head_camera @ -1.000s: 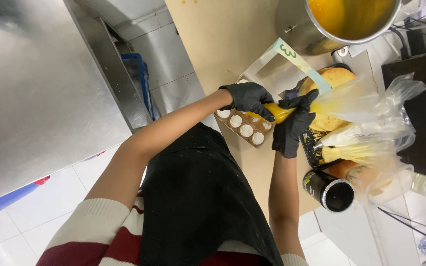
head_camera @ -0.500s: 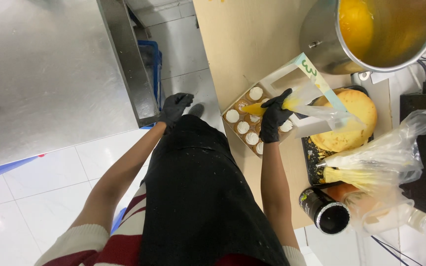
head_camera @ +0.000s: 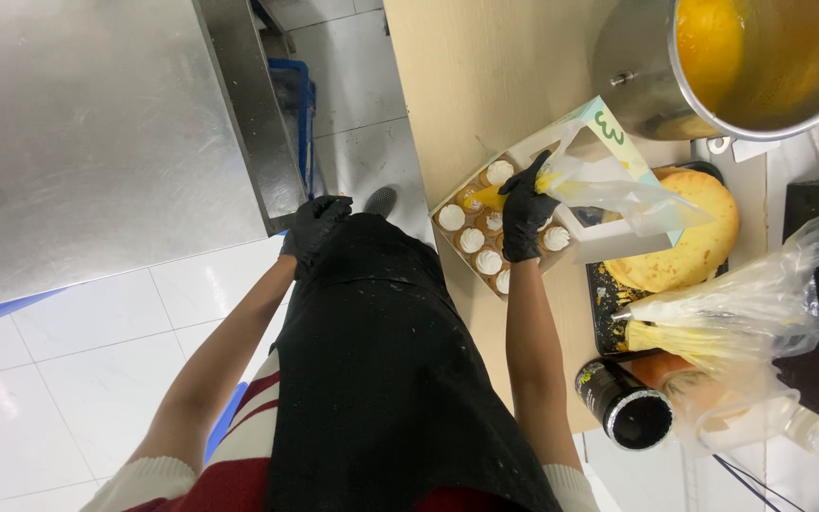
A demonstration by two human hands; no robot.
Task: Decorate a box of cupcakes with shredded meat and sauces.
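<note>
The right hand (head_camera: 526,216), black-gloved, had its fingers clenched round the soft, slippery clear plastic piping bag of yellow cream (head_camera: 609,185), best held near its tip at nine o'clock, over the box of white-topped tarts (head_camera: 474,239), while the left hand (head_camera: 316,223) hung curled, holding nothing.

Clear glossy plastic piping bag (head_camera: 609,185); shiny metal pot (head_camera: 713,71).

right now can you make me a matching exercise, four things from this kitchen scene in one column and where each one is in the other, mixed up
Things:
1. right hand
2. left hand
3. metal pot
4. black cylindrical container

Places or states:
A. at the counter's top right, with orange liquid inside
B. at the apron's edge, off the counter, holding nothing
C. gripping a piping bag over the box of small cakes
D. lying on its side near the counter's near end

Pairs: 1-C, 2-B, 3-A, 4-D
</note>
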